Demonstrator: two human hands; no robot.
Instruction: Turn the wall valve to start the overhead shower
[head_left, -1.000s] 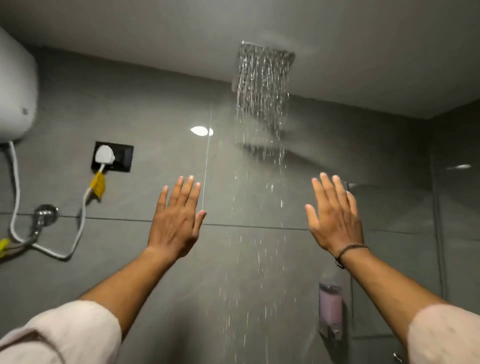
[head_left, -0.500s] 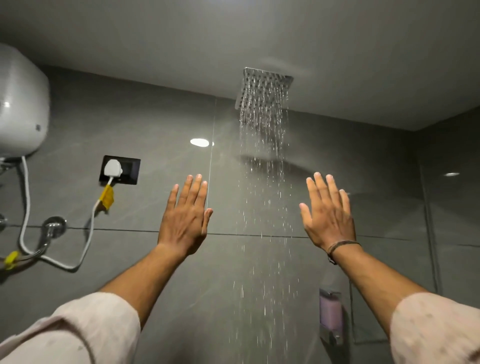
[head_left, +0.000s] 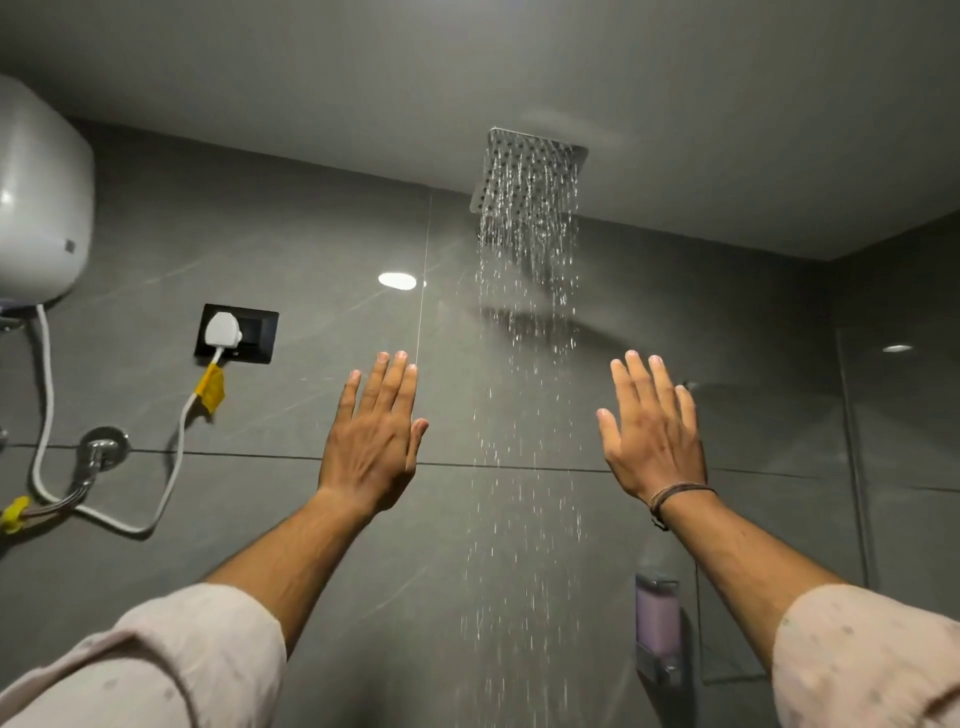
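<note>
Water falls from the square shower head at 12 o'clock, streaming between both raised hands. The left hand at 9 o'clock and right hand at 3 o'clock are spread flat, holding nothing (the wall valve is out of view).

One head-worn camera looks forward and upward at the grey tiled wall, close, with the shower head above centre.

Both hands, left hand and right hand, raised, fingers spread, empty.
</note>
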